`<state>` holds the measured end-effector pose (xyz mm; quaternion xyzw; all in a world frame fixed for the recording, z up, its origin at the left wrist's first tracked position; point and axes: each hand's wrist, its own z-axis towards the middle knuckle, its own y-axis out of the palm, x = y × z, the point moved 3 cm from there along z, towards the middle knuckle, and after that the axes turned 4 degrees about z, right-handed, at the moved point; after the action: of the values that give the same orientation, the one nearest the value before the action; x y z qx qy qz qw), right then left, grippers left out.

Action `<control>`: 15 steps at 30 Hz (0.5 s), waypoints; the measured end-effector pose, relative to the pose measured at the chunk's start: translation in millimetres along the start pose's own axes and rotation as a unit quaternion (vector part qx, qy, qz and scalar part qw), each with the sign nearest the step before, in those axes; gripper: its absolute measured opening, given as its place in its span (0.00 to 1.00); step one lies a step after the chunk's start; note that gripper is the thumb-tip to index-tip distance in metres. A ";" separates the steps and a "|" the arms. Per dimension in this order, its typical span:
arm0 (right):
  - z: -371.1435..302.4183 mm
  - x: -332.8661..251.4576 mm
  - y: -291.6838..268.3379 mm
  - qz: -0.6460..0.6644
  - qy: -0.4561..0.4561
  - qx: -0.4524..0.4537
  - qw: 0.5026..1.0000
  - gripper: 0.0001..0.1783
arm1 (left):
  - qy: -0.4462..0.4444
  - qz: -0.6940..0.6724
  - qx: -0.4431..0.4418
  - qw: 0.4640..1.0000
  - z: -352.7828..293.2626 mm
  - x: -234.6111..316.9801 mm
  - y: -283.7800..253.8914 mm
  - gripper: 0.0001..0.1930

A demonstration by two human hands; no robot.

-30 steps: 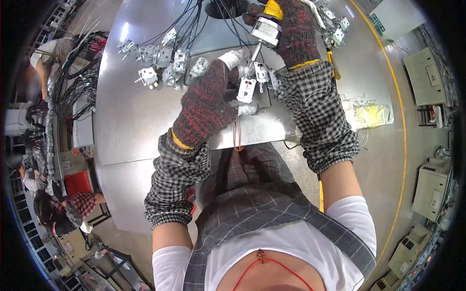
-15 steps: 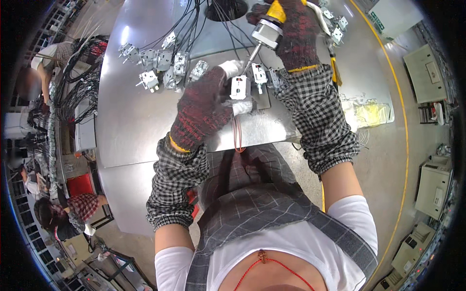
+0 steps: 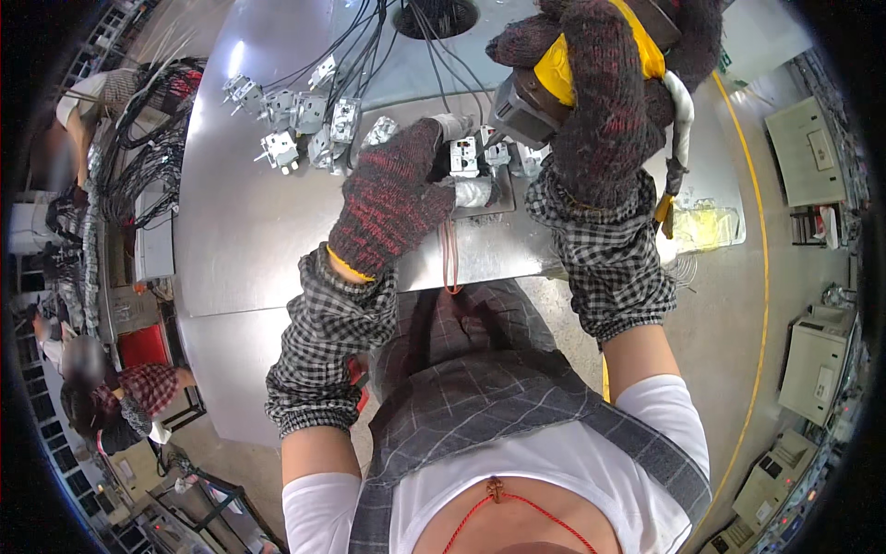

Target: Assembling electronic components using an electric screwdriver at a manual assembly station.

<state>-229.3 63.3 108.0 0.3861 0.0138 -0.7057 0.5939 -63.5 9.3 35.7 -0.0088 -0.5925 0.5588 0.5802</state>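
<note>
My left hand [image 3: 392,196], in a dark red knitted glove with white-wrapped fingertips, closes its thumb and finger around a small white, socket-like block [image 3: 463,159] at the table's near side. Gripped in my gloved right hand [image 3: 602,120] is a yellow and black power screwdriver [image 3: 528,113] with a grey front housing. It sits just up and right of the block; its bit is out of sight. Right beside the held block stand another white block [image 3: 496,148] and a metallic one [image 3: 531,160]. A thin reddish loop [image 3: 450,257] hangs at the table edge below my left hand.
Several similar blocks [image 3: 309,113] with black cables lie left on the metal table [image 3: 245,222]. The cables run toward a dark round opening [image 3: 437,17] at the back. A yellow patch [image 3: 706,226] lies at the right corner. Other people [image 3: 152,388] are at the far left.
The screwdriver and my right hand have come up closer to the camera and turned, so the long bit no longer shows. My left hand stays at the block, which has shifted slightly right.
</note>
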 end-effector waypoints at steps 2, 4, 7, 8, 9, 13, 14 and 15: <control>-3.8 -1.7 0.4 -0.008 0.009 -0.018 1.000 0.31 | -0.017 0.026 -0.005 0.999 0.8 5.5 -3.1 0.29; -9.5 -1.5 -1.5 -0.016 0.022 -0.039 0.999 0.30 | -0.037 0.053 -0.008 0.998 0.8 7.0 -4.2 0.30; -14.4 -0.5 -1.2 -0.022 0.035 -0.062 0.997 0.29 | -0.044 0.024 -0.024 0.998 3.0 4.8 -4.7 0.31; -15.5 0.9 -1.6 -0.023 0.039 -0.067 0.997 0.28 | -0.080 -0.017 -0.063 0.995 2.6 0.1 -4.7 0.31; -16.3 2.1 -1.5 -0.022 0.043 -0.074 0.996 0.28 | -0.116 -0.058 -0.101 0.986 2.3 -5.1 -5.3 0.31; -18.8 8.6 -2.6 -0.029 0.049 -0.090 0.994 0.26 | 0.026 0.029 -0.039 0.998 18.2 -4.0 -47.0 0.25; -19.0 11.3 -5.7 -0.031 0.054 -0.094 0.994 0.26 | 0.028 0.025 -0.040 0.999 26.4 1.7 -47.3 0.25; -19.6 10.4 -2.6 -0.026 0.060 -0.098 0.993 0.25 | -0.025 0.215 -0.113 0.970 32.5 2.8 -45.9 0.25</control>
<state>-221.1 64.8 87.2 0.3667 0.1286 -0.6917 0.6087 -57.8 -27.3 78.1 -0.1872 -0.6503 0.6002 0.4264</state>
